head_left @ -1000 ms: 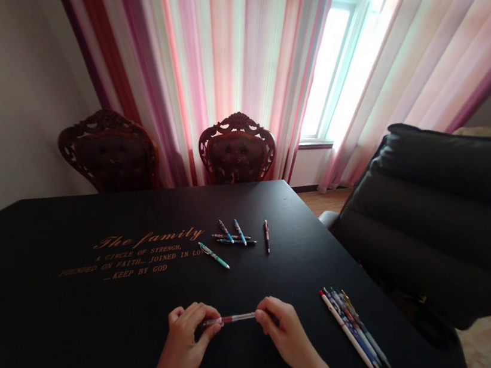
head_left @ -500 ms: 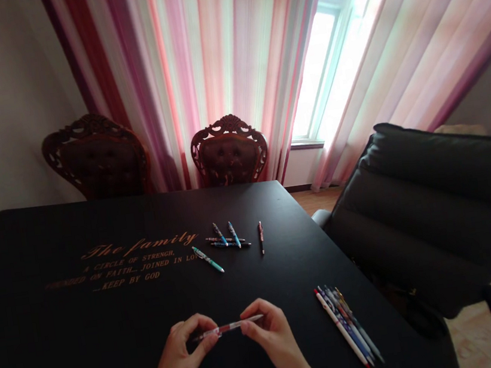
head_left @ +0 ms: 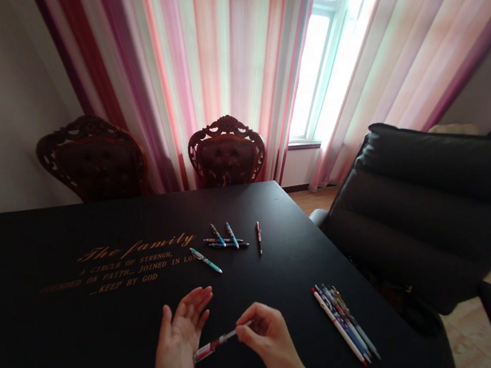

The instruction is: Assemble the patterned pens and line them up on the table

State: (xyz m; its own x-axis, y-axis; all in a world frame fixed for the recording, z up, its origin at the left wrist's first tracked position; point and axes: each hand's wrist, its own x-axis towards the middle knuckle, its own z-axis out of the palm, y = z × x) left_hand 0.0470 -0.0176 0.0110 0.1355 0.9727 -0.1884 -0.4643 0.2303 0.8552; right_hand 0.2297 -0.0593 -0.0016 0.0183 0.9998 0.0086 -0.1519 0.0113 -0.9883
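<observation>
Low over the black table (head_left: 90,349), my right hand (head_left: 269,336) pinches one end of a clear pen (head_left: 216,344) with a dark red part inside. The pen slants down to the left, and its far end lies close by the palm edge of my left hand (head_left: 182,337). That hand is open, palm turned up and fingers stretched out; whether it touches the pen I cannot tell. Right of my hands lies a bundle of pens (head_left: 343,325) side by side, among them a white one with red ends.
Farther back lie a teal pen (head_left: 205,260), several blue and dark pens (head_left: 225,236) crossing each other, and a lone dark red pen (head_left: 259,237). Gold lettering (head_left: 136,246) marks the table. Carved chairs (head_left: 226,150) stand behind; a black armchair (head_left: 425,208) is at the right.
My left hand has let go of the pen and opened, palm up. The pen, held by my right hand, has tilted, its left end dropping lower.
</observation>
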